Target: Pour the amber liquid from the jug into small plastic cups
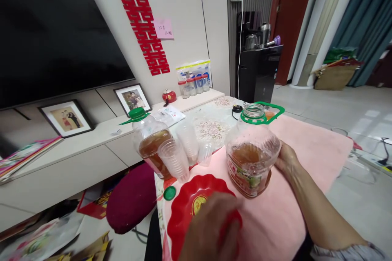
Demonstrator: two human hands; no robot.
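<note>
One open clear plastic jug (pixel 251 167), partly filled with brown liquid and ringed at the neck by a green collar with a carry handle, stands on the pink-covered table (pixel 318 138), nearer to its near edge than to its far one. The right hand (pixel 286 157) grasps the jug's right side, fingertips hidden behind the plastic. The left hand (pixel 211 226), blurred, is over the red scalloped tray (pixel 199 180) at the table's near edge; its fingers are curled, but I cannot tell whether they hold anything or touch the tray, which has a yellow emblem at its middle. Just outside the tray's rim, by the table's left edge, lies a green screw cap (pixel 169 193). Farther along that edge stands a capped jug (pixel 154 142), also with brown liquid, its green lid on. Nested clear plastic cups (pixel 173 157) lean in front of it, with another cup stack (pixel 187 140) and a smaller group of clear cups (pixel 206 153) to their right. Toward the table's far edge, a floral cover (pixel 210 128) shows, with a coiled black item (pixel 237 109) near the open jug's neck
</note>
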